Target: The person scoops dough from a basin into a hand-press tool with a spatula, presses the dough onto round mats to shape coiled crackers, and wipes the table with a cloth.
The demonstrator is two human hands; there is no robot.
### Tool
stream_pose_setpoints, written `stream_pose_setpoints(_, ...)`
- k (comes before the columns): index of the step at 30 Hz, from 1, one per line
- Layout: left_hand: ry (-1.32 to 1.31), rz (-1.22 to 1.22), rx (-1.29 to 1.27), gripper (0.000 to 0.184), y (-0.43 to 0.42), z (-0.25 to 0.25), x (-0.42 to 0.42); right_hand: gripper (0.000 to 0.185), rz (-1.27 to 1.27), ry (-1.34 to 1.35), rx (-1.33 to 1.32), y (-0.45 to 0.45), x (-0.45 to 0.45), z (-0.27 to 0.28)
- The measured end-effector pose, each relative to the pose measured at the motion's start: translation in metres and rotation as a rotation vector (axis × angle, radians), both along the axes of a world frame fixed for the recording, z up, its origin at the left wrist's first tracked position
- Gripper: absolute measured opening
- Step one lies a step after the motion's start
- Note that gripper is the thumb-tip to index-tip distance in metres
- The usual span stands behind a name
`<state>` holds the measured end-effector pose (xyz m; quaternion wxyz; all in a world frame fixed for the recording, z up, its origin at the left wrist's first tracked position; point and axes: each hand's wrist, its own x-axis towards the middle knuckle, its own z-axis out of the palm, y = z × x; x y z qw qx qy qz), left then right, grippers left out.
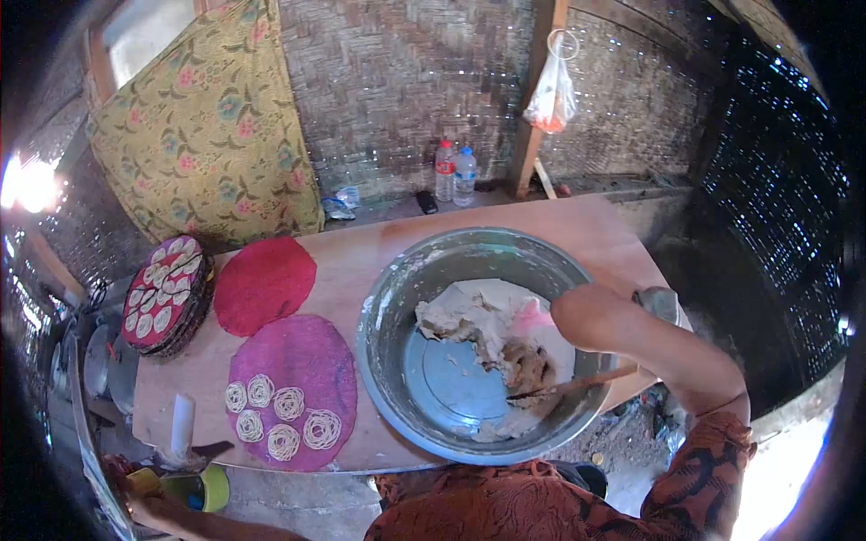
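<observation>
My right hand [588, 317] is closed over the right side of a large metal basin [383, 410]. It grips a pink plastic piece [534, 316], maybe a scoop, against pale flour [487, 293] and clumped brownish dough [523, 361]. A wooden-handled tool [582, 382] leans on the basin's rim below that hand, its far end in the dough. At the lower left edge, dim and partly cut off, my left hand [126, 491] seems closed beside a thin curved object [83, 424] seen edge-on; what it holds is unclear.
Several pale noodle coils [289, 404] lie on a purple round mat [316, 347], beside a red mat [266, 284]. Stacked mats [167, 298] carry more coils. A white cylinder [182, 424] and a knife [212, 450] are near the table's front edge. Two bottles [464, 176] stand behind.
</observation>
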<state>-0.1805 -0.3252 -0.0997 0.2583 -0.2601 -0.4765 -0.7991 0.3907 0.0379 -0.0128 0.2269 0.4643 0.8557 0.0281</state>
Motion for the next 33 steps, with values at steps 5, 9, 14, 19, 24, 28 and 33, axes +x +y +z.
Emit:
stream_pose_setpoints(5, 0.045, 0.42, -0.358, 0.035, -0.025, -0.032, -0.028, 0.016, 0.188, -0.109, 0.017, 0.016, -0.027, 0.065)
stream_pose_setpoints(9, -0.105, 0.446, -0.289, 0.035, 0.035, -0.016, 0.0, 0.013, 0.462, 0.132, 0.32, 0.063, -0.053, 0.025)
stream_pose_setpoints(14, -0.197, -0.073, -0.283, 0.054, 0.002, -0.079, -0.116, 0.012, 0.621, 0.143, 0.495, 0.123, -0.094, -0.025)
stream_pose_setpoints(19, -0.276, -0.161, -0.083, 0.056, 0.052, -0.032, -0.062, 0.012, 0.826, 0.166, 0.639, 0.16, -0.107, -0.086)
stream_pose_setpoints(24, -0.187, 0.305, -0.512, 0.043, 0.044, -0.042, -0.064, 0.014, 0.867, 0.275, 0.57, 0.16, -0.107, -0.135)
stream_pose_setpoints(28, -0.35, 0.498, -0.407, 0.035, 0.057, -0.026, -0.048, 0.01, 0.803, 0.258, 0.364, 0.176, -0.135, -0.122)
stream_pose_setpoints(33, -0.185, 0.48, -0.606, 0.031, 0.037, -0.049, -0.082, 0.005, 0.819, 0.08, 0.247, 0.189, -0.15, -0.12)
